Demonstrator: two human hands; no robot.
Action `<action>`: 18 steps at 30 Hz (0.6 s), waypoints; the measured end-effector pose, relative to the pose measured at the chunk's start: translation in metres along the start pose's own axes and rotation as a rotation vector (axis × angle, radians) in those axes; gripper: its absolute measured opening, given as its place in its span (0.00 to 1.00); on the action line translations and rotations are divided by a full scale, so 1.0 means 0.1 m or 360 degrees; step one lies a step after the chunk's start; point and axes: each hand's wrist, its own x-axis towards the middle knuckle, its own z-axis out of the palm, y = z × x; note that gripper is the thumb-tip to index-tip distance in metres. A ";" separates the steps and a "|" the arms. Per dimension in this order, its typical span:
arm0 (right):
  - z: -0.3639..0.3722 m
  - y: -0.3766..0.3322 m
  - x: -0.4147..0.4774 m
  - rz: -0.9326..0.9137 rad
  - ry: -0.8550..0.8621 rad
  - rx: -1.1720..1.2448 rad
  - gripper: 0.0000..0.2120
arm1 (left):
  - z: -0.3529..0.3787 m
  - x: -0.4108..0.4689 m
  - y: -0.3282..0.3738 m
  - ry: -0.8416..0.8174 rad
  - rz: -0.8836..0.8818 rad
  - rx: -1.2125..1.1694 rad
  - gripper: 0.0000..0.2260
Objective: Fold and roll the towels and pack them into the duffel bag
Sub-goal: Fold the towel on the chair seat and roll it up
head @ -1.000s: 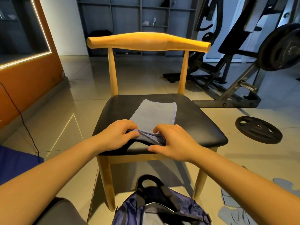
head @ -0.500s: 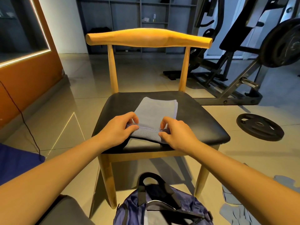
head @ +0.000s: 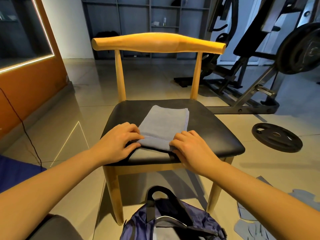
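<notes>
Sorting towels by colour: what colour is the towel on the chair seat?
Plain grey-blue towel, seen best in the head view.

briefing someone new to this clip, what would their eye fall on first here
First the wooden chair with its black seat, dead centre, and the grey towel folded on it. The left hand and right hand grip the towel's near end near the seat's front edge, one at each corner. On the floor below sits the navy duffel bag, with a weight plate on the tiles to the right.
</notes>
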 end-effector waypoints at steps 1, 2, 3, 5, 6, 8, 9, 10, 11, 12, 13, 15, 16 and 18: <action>-0.02 0.01 0.03 0.0059 -0.0029 0.0074 0.04 | 0.00 0.01 0.01 0.0014 -0.0050 -0.0058 0.16; -0.04 0.02 0.06 0.0141 -0.0073 0.0165 0.05 | 0.01 0.03 0.01 0.0028 -0.0131 -0.0142 0.15; -0.08 0.03 0.09 0.0248 -0.0138 0.0287 0.07 | 0.01 0.06 0.03 0.0030 -0.0220 -0.0231 0.13; -0.14 0.07 0.15 0.0467 -0.0245 0.0553 0.09 | 0.03 0.12 0.05 -0.0029 -0.0367 -0.0368 0.11; -0.17 0.08 0.16 0.0556 -0.0300 0.0660 0.10 | 0.04 0.14 0.06 -0.0069 -0.0425 -0.0439 0.09; -0.18 0.10 0.17 0.0683 -0.0344 0.0769 0.08 | 0.06 0.20 0.07 -0.0097 -0.0535 -0.0633 0.07; -0.17 0.11 0.16 0.0722 -0.0327 0.0770 0.07 | 0.07 0.23 0.07 -0.0072 -0.0600 -0.0726 0.05; -0.16 0.12 0.15 0.0722 -0.0268 0.0712 0.05 | 0.09 0.26 0.07 -0.0040 -0.0673 -0.0792 0.04; -0.15 0.13 0.13 0.0665 -0.0170 0.0589 0.05 | 0.10 0.29 0.07 -0.0004 -0.0725 -0.0812 0.04; -0.13 0.14 0.12 0.0557 -0.0057 0.0422 0.04 | 0.12 0.32 0.07 0.0030 -0.0763 -0.0791 0.04; -0.11 0.15 0.11 0.0425 0.0027 0.0254 0.04 | 0.14 0.35 0.08 0.0068 -0.0789 -0.0744 0.05; -0.07 0.15 0.09 0.0227 0.0088 0.0011 0.10 | 0.16 0.38 0.08 0.0193 -0.0814 -0.0633 0.05; -0.06 0.14 0.08 0.0189 0.0069 -0.0066 0.14 | 0.16 0.39 0.09 0.0274 -0.0793 -0.0581 0.05; -0.02 0.12 0.06 0.0158 -0.0017 -0.0197 0.17 | 0.18 0.40 0.09 0.0368 -0.0644 -0.0493 0.03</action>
